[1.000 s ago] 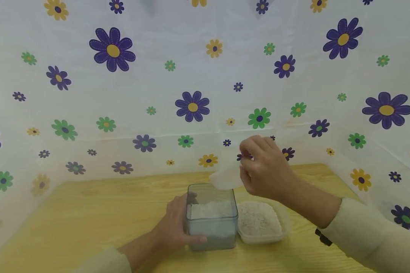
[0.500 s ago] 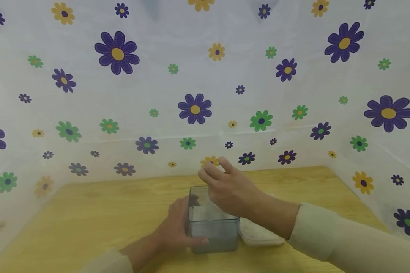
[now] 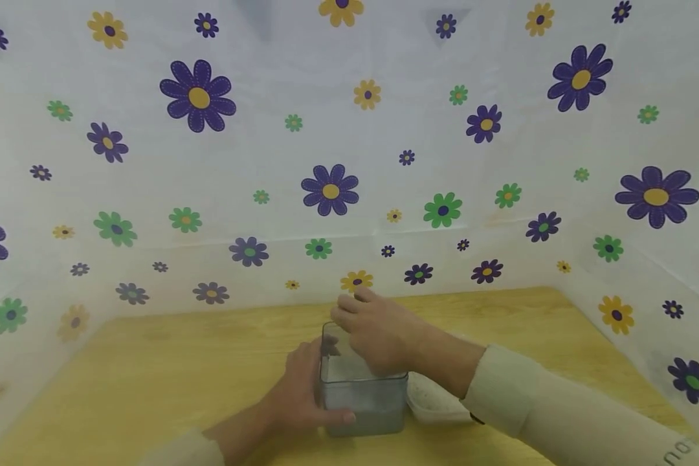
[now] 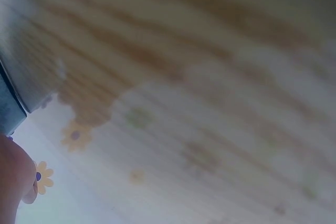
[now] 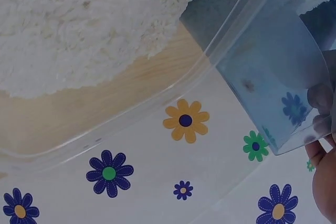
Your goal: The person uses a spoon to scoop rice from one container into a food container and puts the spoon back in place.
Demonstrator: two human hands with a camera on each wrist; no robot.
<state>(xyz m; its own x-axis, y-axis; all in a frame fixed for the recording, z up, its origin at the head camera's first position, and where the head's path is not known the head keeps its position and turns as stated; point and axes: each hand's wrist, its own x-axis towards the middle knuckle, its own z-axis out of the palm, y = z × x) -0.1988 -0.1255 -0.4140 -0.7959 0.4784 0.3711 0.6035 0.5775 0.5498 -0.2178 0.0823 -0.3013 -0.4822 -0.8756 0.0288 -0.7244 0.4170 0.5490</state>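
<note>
My left hand holds the side of a square blue-grey see-through container, its thumb lying along the front wall. White contents show inside. Over the container's right rim reaches my right hand, with bent fingers. It gripped a white scoop moments ago; in the head view the hand now hides the scoop. A curved translucent edge shows behind the container wall in the right wrist view. To the right, a clear plastic tub of rice is partly covered by my right forearm.
Everything stands on a yellow wood-grain table. A white sheet printed with purple, green and yellow flowers rises behind it and along both sides.
From beside the container and above the tub, my right hand has moved left and down to the container's opening, taking the scoop out of sight. My left hand keeps its hold.
</note>
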